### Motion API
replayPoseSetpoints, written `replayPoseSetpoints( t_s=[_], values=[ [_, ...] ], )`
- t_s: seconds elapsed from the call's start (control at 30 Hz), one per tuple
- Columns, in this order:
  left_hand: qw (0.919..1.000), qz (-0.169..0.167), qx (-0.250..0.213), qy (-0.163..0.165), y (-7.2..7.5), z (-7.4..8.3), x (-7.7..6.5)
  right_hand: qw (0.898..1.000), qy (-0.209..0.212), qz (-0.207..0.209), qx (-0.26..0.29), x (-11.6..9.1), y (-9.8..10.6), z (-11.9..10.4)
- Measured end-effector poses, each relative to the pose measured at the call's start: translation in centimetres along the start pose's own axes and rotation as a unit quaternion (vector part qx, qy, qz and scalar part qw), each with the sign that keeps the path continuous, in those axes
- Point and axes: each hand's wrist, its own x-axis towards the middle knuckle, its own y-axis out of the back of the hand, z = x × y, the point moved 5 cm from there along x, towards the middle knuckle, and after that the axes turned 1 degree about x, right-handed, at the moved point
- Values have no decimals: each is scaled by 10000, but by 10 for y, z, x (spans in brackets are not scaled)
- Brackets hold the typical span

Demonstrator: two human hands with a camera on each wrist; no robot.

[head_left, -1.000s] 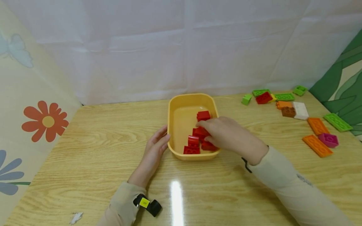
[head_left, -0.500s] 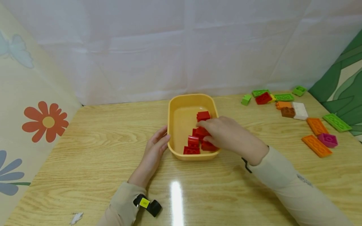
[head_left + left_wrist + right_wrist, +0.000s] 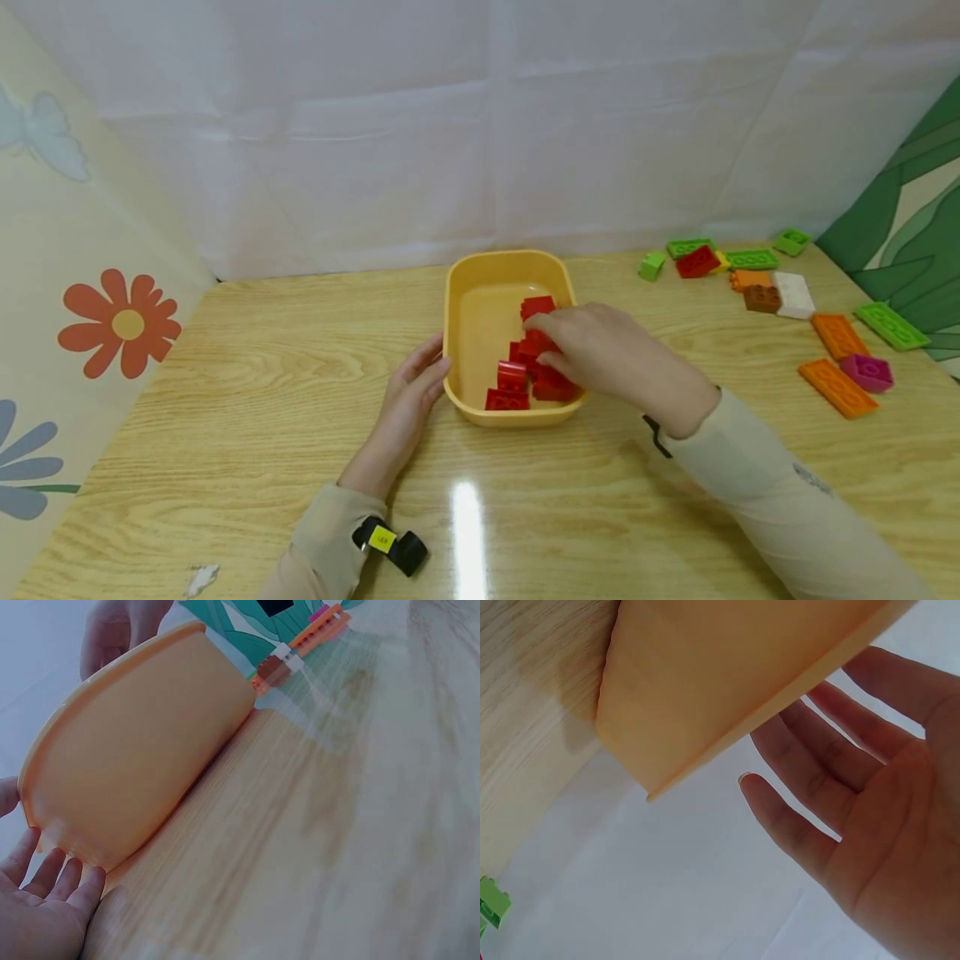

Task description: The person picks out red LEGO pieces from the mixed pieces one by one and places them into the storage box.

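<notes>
A yellow plastic tub (image 3: pixel 510 257) stands on the table, with several red toy bricks (image 3: pixel 507 399) gathered along its right side. My left hand (image 3: pixel 408 400) rests against the tub's left outer wall; in the left wrist view its straight fingers (image 3: pixel 66 879) touch the wall low down, the thumb near the rim. My right hand (image 3: pixel 607 350) reaches over the right rim, thumb and forefinger spread around red bricks. In the right wrist view, several fingertips of that hand (image 3: pixel 885 787) are hidden behind the rim; I cannot tell whether they pinch a brick.
Loose bricks lie to the right: green plates (image 3: pixel 892 325), orange plates (image 3: pixel 838 388), a magenta brick (image 3: pixel 867 372), a white piece (image 3: pixel 794 295), a brown brick (image 3: pixel 762 298) and a red brick (image 3: pixel 697 261). A white cloth (image 3: pixel 360 150) hangs behind the wooden table (image 3: pixel 285 358).
My right hand has shifted slightly, its forefinger and thumb a little higher and to the right over the red bricks. The left hand and tub stay put.
</notes>
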Motion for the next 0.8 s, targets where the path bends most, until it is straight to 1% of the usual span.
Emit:
replayPoseSetpoints(
  t_s=[0.23,0.47,0.73,0.8],
  values=[
    [10000,-43,-7,-30,0,0,0,9999,34,102,107,0,3,3],
    [9999,-87,36,-93,0,1,-1,9999,-119,57,104,0,5,9],
    [10000,-39,69,-28,1,0,0,9996,-192,120,170,0,8,16],
    [10000,-36,77,-14,0,0,0,9993,-271,114,219,0,9,18]
  ],
)
